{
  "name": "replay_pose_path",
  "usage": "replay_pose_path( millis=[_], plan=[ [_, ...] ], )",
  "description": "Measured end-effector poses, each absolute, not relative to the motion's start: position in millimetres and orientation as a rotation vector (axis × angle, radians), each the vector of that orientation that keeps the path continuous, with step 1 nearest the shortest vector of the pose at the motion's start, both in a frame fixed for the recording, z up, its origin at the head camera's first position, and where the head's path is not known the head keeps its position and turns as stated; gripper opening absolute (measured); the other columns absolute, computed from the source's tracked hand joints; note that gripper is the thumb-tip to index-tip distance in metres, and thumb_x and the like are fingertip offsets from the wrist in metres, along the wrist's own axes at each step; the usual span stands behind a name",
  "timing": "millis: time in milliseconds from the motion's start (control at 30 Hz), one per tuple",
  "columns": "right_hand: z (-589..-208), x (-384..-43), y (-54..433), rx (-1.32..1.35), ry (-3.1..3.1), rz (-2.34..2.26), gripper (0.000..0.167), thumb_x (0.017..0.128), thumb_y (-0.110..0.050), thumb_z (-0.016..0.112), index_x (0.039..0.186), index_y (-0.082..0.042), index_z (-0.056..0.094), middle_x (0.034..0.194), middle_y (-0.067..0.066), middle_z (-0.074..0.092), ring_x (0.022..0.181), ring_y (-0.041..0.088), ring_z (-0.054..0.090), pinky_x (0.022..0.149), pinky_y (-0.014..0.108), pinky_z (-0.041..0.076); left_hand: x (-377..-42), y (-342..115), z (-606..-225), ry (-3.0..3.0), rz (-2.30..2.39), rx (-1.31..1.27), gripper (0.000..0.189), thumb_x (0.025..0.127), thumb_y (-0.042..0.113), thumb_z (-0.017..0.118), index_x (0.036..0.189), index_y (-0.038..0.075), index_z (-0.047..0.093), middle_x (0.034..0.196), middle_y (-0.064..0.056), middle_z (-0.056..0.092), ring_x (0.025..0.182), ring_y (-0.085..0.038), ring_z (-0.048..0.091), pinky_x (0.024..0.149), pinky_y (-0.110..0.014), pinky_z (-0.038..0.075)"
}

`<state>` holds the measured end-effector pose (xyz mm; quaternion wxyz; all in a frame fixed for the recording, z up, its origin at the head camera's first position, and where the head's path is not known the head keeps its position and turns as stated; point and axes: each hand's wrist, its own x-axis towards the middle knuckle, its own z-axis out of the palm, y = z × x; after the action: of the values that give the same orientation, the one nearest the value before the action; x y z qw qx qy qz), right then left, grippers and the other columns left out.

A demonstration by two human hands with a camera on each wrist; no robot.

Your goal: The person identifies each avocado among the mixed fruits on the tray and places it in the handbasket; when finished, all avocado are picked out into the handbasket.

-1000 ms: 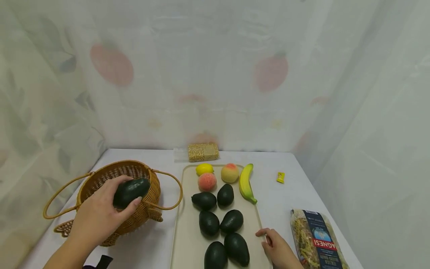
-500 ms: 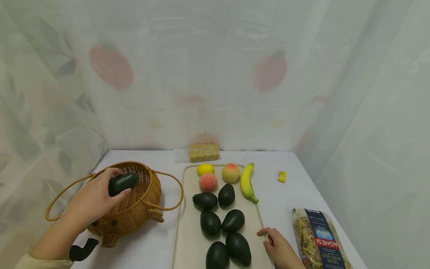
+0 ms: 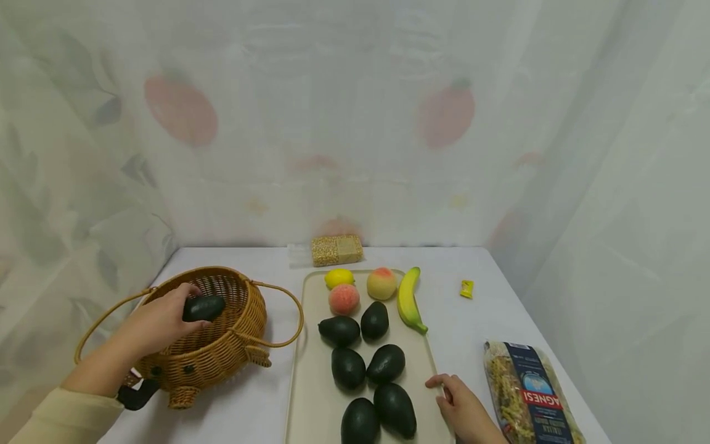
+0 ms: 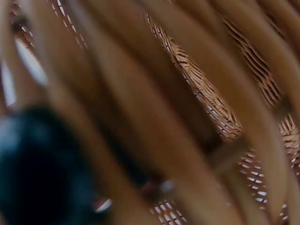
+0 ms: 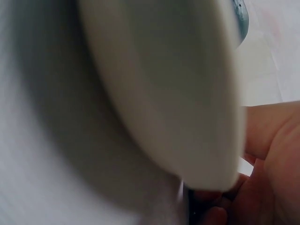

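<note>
My left hand (image 3: 161,320) holds a dark green avocado (image 3: 204,308) inside the mouth of a brown wicker basket (image 3: 222,354) with an animal snout and two loop handles. Blurred wicker strands (image 4: 154,108) fill the left wrist view, with the dark avocado (image 4: 42,168) at its left side. My right hand (image 3: 463,407) grips the right rim of a beige tray (image 3: 310,394). In the right wrist view the tray's edge (image 5: 211,154) looms large, and curled fingers (image 5: 215,215) show beside it. Several more avocados (image 3: 348,369) lie on the tray.
At the tray's far end are a lemon (image 3: 339,278), two peaches (image 3: 344,300) and a banana (image 3: 409,302). Behind it lies a bag of yellow grains (image 3: 336,251). A small yellow packet (image 3: 466,288) and a pasta bag (image 3: 531,394) lie to the right.
My left hand has moved left and lowered the avocado deeper into the basket. The basket's snout now shows below the forearm. My right hand has stayed at the tray's rim.
</note>
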<state>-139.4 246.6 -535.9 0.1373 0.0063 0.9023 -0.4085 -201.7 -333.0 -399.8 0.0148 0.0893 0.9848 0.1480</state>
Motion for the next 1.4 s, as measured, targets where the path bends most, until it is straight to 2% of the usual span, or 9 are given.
replay_pose_path(
  millis=[133,400,533,633,800,967,1200,1400],
  plan=[
    [-535.6,-139.9,246.3,0.039,2.606,-1.174,0.026,0.098,0.005,0.064,0.117,-0.012,0.070,0.085,0.007,0.042,0.074,0.022,0.043,0.064,0.034,0.034,-209.4,-336.4,-405.1,2.989,0.438,0.290,0.077,0.086,0.045,0.086,0.132,-0.006,0.051,0.101,-0.013,0.069,0.084,-0.026,0.067,0.067,-0.047,0.053],
    [-537.5,-139.4,247.8,-0.005,2.628,-1.189,0.026,0.097,0.006,0.064,0.115,-0.012,0.070,0.084,0.006,0.041,0.071,0.022,0.041,0.062,0.031,0.032,-211.7,-338.2,-415.9,2.889,0.404,0.294,0.075,0.089,0.047,0.083,0.130,-0.005,0.048,0.096,-0.011,0.068,0.083,-0.026,0.066,0.068,-0.049,0.051],
    [-537.7,-140.8,247.7,0.013,2.627,-1.162,0.027,0.098,0.005,0.064,0.116,-0.013,0.070,0.085,0.006,0.043,0.073,0.021,0.043,0.063,0.032,0.034,-209.3,-337.5,-416.8,2.885,0.347,0.321,0.076,0.090,0.046,0.081,0.135,-0.006,0.049,0.112,-0.025,0.068,0.098,-0.041,0.068,0.077,-0.057,0.053],
    [-537.7,-141.5,247.6,0.023,2.630,-1.151,0.027,0.098,0.005,0.064,0.117,-0.014,0.070,0.085,0.006,0.043,0.073,0.021,0.044,0.063,0.033,0.034,-208.0,-335.8,-413.7,2.925,0.296,0.345,0.079,0.091,0.046,0.081,0.140,-0.007,0.051,0.129,-0.036,0.059,0.113,-0.055,0.061,0.085,-0.065,0.051],
    [-538.0,-140.0,247.5,-0.006,2.641,-1.171,0.027,0.097,0.006,0.064,0.115,-0.013,0.070,0.084,0.006,0.042,0.071,0.022,0.042,0.061,0.031,0.032,-204.7,-330.4,-406.5,3.018,0.265,0.357,0.074,0.092,0.044,0.080,0.142,-0.004,0.055,0.136,-0.039,0.054,0.120,-0.060,0.055,0.084,-0.068,0.050],
    [-538.3,-139.7,247.1,-0.009,2.642,-1.179,0.026,0.097,0.005,0.065,0.115,-0.013,0.070,0.084,0.006,0.042,0.071,0.022,0.042,0.061,0.031,0.032,-194.8,-313.7,-395.7,3.117,0.269,0.408,0.074,0.091,0.047,0.079,0.145,0.002,0.055,0.145,-0.037,0.048,0.125,-0.061,0.050,0.083,-0.069,0.049],
    [-540.8,-140.9,247.2,-0.004,2.627,-1.197,0.026,0.098,0.005,0.064,0.116,-0.012,0.070,0.084,0.006,0.042,0.072,0.022,0.042,0.061,0.031,0.033,-165.5,-257.5,-368.9,3.254,0.279,0.636,0.074,0.090,0.046,0.082,0.150,0.012,0.054,0.158,-0.025,0.040,0.134,-0.059,0.045,0.099,-0.077,0.038],
    [-540.4,-138.1,247.8,-0.063,2.646,-1.258,0.027,0.096,0.007,0.064,0.114,-0.011,0.071,0.083,0.005,0.041,0.070,0.021,0.040,0.059,0.029,0.031,-148.3,-212.6,-364.6,3.178,0.370,0.984,0.078,0.087,0.043,0.086,0.154,0.029,0.050,0.166,-0.010,0.034,0.142,-0.039,0.047,0.103,-0.069,0.041]
  ],
)
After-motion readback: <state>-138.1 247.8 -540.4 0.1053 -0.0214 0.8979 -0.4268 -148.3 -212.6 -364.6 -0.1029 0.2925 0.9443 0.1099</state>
